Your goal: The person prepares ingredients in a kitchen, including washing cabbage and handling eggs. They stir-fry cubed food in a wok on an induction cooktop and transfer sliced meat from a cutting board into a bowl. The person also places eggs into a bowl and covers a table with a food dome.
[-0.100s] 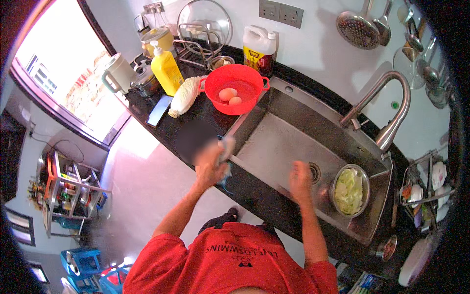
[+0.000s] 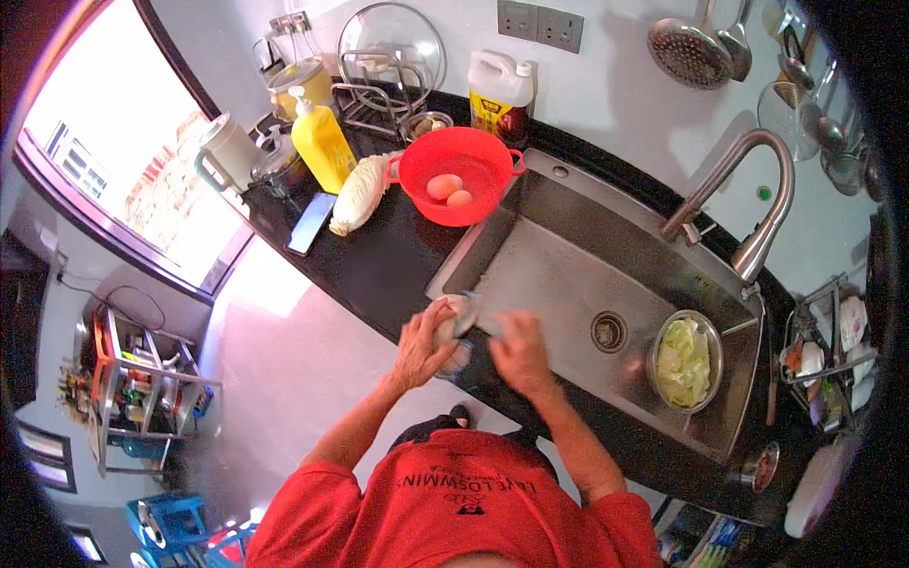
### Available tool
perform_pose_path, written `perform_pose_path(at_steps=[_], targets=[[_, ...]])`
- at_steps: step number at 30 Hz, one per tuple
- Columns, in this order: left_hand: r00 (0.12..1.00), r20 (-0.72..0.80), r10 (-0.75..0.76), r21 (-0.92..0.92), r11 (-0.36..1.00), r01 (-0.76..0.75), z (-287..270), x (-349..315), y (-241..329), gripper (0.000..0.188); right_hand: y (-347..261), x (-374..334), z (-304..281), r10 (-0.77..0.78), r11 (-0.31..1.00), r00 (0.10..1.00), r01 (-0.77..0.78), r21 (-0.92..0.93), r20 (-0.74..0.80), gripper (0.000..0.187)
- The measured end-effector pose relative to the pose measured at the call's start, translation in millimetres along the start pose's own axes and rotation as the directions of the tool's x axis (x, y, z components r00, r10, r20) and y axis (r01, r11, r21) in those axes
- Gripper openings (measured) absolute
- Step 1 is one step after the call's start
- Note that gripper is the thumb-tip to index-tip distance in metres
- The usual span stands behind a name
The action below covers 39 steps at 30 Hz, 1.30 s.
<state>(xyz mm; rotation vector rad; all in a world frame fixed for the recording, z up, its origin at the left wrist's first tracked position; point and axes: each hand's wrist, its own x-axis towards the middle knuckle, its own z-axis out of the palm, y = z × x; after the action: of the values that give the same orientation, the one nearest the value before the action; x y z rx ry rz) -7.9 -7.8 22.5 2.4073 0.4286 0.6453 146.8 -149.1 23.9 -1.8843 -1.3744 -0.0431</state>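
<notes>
My left hand (image 2: 418, 348) is closed round a crumpled pale cloth (image 2: 459, 328) with bluish edges, above the front edge of the dark counter, by the sink's left corner. Close on its right is my right hand (image 2: 520, 352), its fingers smeared by motion; a bluish bit shows at its fingertips, and I cannot tell whether they grip it. Beyond the hands, a red plastic basin (image 2: 421, 194) holds two eggs (image 2: 445, 186). In the right part of the steel sink (image 2: 549, 275) stands a metal bowl (image 2: 717, 374) with torn pale green leaves (image 2: 682, 364).
Left of the basin lie a napa cabbage (image 2: 360, 196) and a phone (image 2: 311, 224), with a yellow pump bottle (image 2: 323, 147) behind. A white jug (image 2: 500, 85) stands at the wall. The faucet (image 2: 757, 237) arches over the sink. A dish rack (image 2: 824, 350) stands at right.
My right hand has swung left from over the sink to beside my left hand. The left hand, with the cloth, has shifted slightly right and toward me.
</notes>
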Motion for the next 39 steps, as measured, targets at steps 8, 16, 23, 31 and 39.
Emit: perform_pose_path(at_steps=[8, 16, 23, 31, 39], targets=[[0.758, -0.249, -0.603, -0.459, 0.763, 0.455, -63.8, -75.1, -71.7, 0.022, -69.5, 16.6, 101.8, -0.135, 0.979, 0.991, 0.136, -0.153, 0.015, 0.049], [0.672, -0.21, -0.71, -0.683, 0.599, 0.418, -66.9, -112.3, -52.9, 0.017, -39.3, 137.2, 157.5, -0.089, 0.991, 0.939, 0.049, -0.128, -0.331, 0.031], [0.752, -0.261, -0.605, -0.641, 0.691, 0.334, -54.6, -86.3, -40.3, 0.013, -51.0, 79.6, 171.6, -0.214, 0.965, 0.977, 0.213, -0.153, 0.01, 0.033], [0.915, -0.121, -0.385, -0.551, 0.793, 0.26, -3.4, -52.0, -5.8, 0.013, -36.9, -71.7, 28.2, 0.052, 0.969, 0.993, -0.024, -0.244, 0.105, 0.038], [0.925, 0.049, -0.376, -0.561, 0.756, 0.336, 28.1, -62.9, 39.7, 0.012, 9.4, -222.4, -144.8, 0.513, 0.578, 0.81, -0.571, -0.583, -0.284, 0.037]])
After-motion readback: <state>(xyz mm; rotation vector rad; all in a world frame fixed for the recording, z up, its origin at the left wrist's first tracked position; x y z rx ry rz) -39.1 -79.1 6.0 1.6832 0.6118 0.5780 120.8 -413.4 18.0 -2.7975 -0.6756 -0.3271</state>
